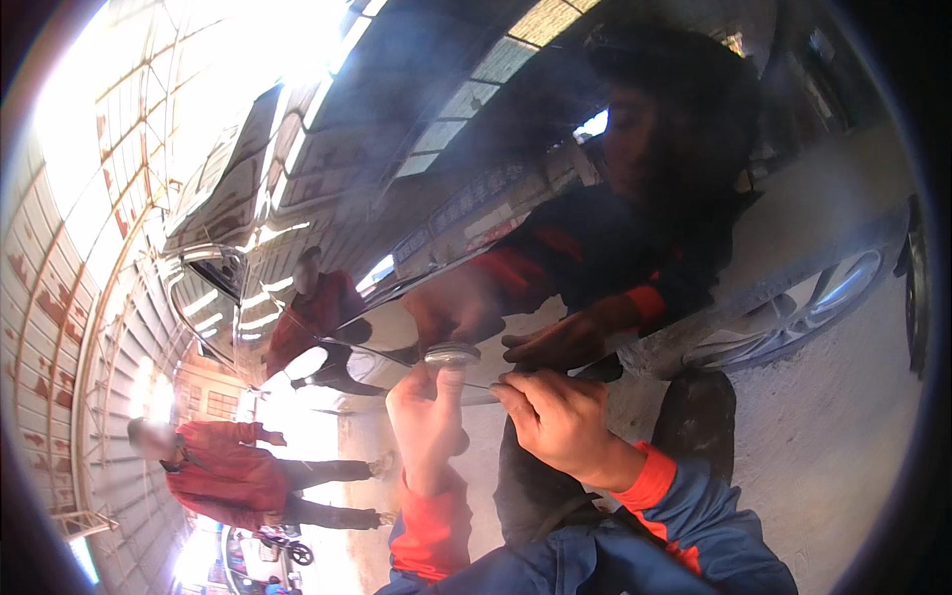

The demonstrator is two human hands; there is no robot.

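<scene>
In front of me is the glossy dark body panel (pixel 555 327) of a car, which mirrors my arms and upper body. My left hand (pixel 424 421) has its thumb and fingers closed on a small round metal disc (pixel 451 355), close against the panel's lower part. Just to the right, my right hand (pixel 555 421) is closed in a pinch near the panel's lower edge. A thin dark line runs from beside the left hand to the right fingertips. Whether it is a rod or the panel's edge I cannot tell, and the pinch hides what it holds.
A car wheel (pixel 793 307) stands to the right, beside my dark shoe (pixel 697 407) on the pale concrete floor (pixel 793 436). On the left, a person in a red jacket (pixel 218 461) stands near a wheeled vehicle (pixel 263 555). A corrugated metal wall (pixel 50 288) rises at far left.
</scene>
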